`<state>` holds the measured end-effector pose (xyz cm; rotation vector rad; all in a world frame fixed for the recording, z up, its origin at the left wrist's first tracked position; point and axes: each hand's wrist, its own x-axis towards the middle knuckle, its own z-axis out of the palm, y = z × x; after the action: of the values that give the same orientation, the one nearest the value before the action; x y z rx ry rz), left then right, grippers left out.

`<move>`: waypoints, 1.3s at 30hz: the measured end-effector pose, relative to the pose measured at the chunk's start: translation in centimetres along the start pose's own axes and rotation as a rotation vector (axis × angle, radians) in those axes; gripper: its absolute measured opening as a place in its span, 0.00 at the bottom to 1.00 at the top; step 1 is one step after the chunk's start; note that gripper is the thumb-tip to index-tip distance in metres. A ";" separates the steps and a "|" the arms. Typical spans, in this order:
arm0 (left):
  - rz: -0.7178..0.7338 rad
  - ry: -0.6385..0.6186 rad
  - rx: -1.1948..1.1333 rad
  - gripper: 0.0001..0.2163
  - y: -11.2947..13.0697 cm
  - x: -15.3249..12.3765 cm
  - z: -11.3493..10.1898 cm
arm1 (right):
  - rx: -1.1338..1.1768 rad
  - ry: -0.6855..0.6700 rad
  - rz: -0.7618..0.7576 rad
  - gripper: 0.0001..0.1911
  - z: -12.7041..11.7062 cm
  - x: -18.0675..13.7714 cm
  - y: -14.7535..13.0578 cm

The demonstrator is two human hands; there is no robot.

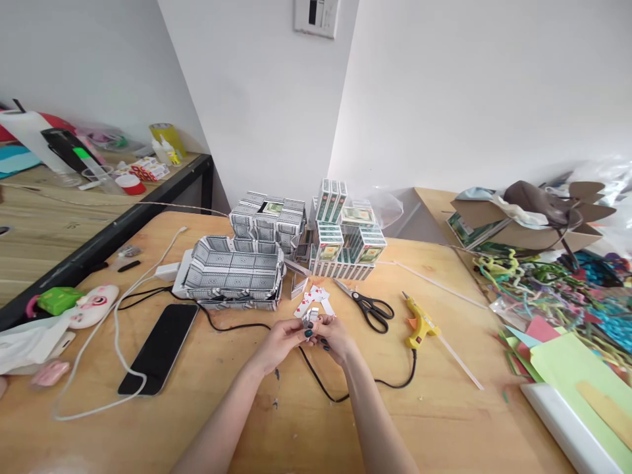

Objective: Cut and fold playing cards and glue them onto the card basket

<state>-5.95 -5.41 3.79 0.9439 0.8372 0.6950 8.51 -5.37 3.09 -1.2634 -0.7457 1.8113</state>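
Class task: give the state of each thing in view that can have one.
Left hand, pinching a card
Right hand, pinching the same card
Loose cards, spread out
Phone, screen dark
Glue gun, lying on its side
Scissors, lying flat
Card tray, open-topped
Cardboard box, flaps open

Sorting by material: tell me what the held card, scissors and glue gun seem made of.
Held card: apparently paper, thin and printed; finish unclear.
Scissors: probably smooth plastic handles, evenly black; likely steel blades, grey and shiny.
Glue gun: likely plastic, smooth yellow body.
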 end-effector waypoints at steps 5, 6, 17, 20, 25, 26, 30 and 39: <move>0.067 0.026 0.044 0.13 0.2 0.0 -0.4 | -0.148 0.163 -0.158 0.19 -0.1 0.0 0.0; 0.087 0.052 0.044 0.13 0.2 0.1 -0.6 | -0.223 0.238 -0.212 0.17 -0.3 0.1 0.0; 0.066 0.326 0.021 0.20 0.2 0.8 -1.4 | -1.124 0.654 -0.358 0.07 -2.6 1.1 0.5; 0.056 0.355 -0.018 0.20 0.3 0.8 -1.5 | -1.177 0.587 -0.332 0.09 -2.0 1.4 0.4; 0.037 0.333 -0.007 0.18 0.2 0.8 -1.4 | -1.265 0.575 -0.325 0.17 -1.2 1.5 0.2; 0.037 0.320 -0.002 0.18 0.2 0.8 -1.4 | -1.281 0.565 -0.307 0.18 -1.1 1.5 0.2; 0.048 0.309 0.054 0.16 -0.1 0.7 -1.5 | -1.342 0.551 -0.250 0.15 -1.0 1.7 -0.2; 0.051 0.300 -0.014 0.17 -0.8 0.7 -1.0 | -0.634 0.412 -0.433 0.10 0.4 0.6 1.0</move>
<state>-6.30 -4.80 2.50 0.8621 1.0730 0.8992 7.78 -5.40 2.07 -1.6429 -1.2865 0.9435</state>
